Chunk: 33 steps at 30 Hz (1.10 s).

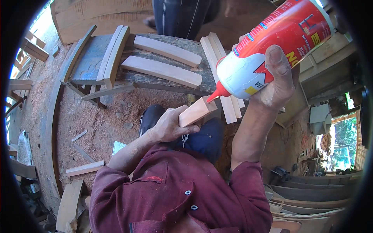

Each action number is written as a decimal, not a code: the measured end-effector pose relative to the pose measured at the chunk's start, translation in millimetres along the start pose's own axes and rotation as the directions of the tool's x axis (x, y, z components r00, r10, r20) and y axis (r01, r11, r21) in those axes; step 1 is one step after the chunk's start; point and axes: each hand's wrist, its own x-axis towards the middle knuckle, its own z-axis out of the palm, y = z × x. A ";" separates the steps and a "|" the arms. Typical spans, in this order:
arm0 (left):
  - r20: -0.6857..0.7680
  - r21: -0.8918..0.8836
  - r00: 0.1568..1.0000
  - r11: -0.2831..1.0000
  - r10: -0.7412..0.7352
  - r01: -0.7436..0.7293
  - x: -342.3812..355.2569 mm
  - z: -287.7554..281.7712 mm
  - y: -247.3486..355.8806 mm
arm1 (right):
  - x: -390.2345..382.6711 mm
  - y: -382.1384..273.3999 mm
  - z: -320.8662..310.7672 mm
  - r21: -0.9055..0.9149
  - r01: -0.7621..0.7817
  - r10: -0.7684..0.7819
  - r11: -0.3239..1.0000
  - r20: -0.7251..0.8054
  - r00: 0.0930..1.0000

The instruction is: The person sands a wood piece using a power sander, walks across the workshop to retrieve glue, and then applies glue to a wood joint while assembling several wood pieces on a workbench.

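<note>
My left hand [169,125] is closed around a squared piece of pale wood [194,113], whose end points up to the right. In my right hand [278,79] is a large red and white glue bottle [268,50], tilted nose down. Its red nozzle tip meets the end of the wood piece, close to the edge; whether glue is flowing out is too small to tell. Behind my hands, two slightly curved wooden slats [167,50] lie side by side on a worn dark workbench [155,83].
More curved wooden rails [114,54] rest across the bench's left end, and straight strips [222,77] lie across its right. A person in dark trousers [178,19] is beyond the bench. Wood shavings and offcuts [84,168] litter the floor; curved boards [311,192] are stacked at lower right.
</note>
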 end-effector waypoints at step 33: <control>0.010 -0.058 1.000 0.998 -0.022 0.022 -6.7 9.9 -3.8 | -16.4 8.6 -12.1 0.050 0.033 -0.030 0.998 -0.063 0.998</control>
